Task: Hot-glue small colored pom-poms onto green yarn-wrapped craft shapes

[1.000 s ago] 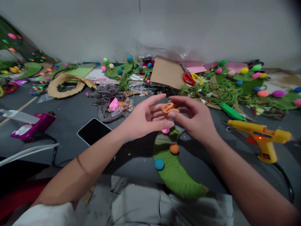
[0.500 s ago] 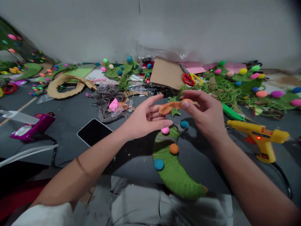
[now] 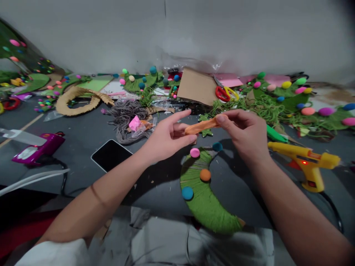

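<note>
Between my hands stretches a wrinkled, soft-looking orange strip (image 3: 203, 126). My right hand (image 3: 246, 135) pinches its right end between thumb and fingers. At its left end my left hand (image 3: 169, 138) closes its thumb and curled fingers around it, with the index finger pointing out. Below them a green yarn-wrapped crescent (image 3: 201, 195) lies on the dark table, bearing a pink ball (image 3: 194, 152), an orange ball (image 3: 205, 175) and a blue ball (image 3: 187, 193). A darker blue ball (image 3: 217, 146) is by its upper tip. Behind the strip lies a small green star-shaped piece (image 3: 206, 133).
A yellow glue gun (image 3: 307, 159) with a lit red light stands at right, a purple tool (image 3: 41, 149) at left. A phone (image 3: 111, 155) and grey yarn (image 3: 122, 114) lie left of my hands. Scissors (image 3: 222, 94), cardboard (image 3: 198, 85) and green yarn (image 3: 263, 107) line the back.
The orange strip has gone from curved and slack to straighter. My right hand has shifted slightly right, and my left thumb has drawn back from over the pink ball.
</note>
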A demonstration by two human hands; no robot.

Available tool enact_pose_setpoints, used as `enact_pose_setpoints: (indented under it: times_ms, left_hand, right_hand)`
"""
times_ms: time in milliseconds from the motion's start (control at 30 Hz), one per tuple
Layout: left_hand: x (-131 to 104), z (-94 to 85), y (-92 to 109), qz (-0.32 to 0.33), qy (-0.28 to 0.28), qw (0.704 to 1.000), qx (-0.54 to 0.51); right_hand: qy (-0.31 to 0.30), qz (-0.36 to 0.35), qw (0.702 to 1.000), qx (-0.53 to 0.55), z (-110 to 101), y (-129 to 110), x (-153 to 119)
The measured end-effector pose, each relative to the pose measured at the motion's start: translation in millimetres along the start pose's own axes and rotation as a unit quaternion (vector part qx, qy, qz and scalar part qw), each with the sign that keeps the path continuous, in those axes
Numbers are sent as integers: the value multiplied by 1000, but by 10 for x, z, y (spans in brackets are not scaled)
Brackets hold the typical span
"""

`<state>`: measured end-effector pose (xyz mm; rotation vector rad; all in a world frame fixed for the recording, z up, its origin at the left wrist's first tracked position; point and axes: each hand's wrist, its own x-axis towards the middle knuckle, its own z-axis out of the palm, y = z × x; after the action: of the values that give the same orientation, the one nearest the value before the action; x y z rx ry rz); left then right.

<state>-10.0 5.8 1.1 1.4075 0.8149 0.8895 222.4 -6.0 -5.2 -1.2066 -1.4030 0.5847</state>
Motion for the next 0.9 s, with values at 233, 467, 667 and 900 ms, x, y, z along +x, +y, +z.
enact_pose_setpoints:
  times_ms: [233, 467, 667, 900]
  left_hand:
    - [-6, 43, -19, -24, -46, 997, -61]
    - [16, -15, 7, -9, -4, 1000, -15]
    - [0, 3, 1, -16, -71, 995, -73]
    - [23, -2, -73, -6, -26, 1000, -5]
  right_hand:
    - [-166, -28, 985, 25, 206, -68, -141]
    - [-24, -14, 1000, -6, 61, -51, -27]
    - [-83, -8, 996, 42, 44, 7, -30]
    - [-107, -45, 993, -15, 177, -65, -154]
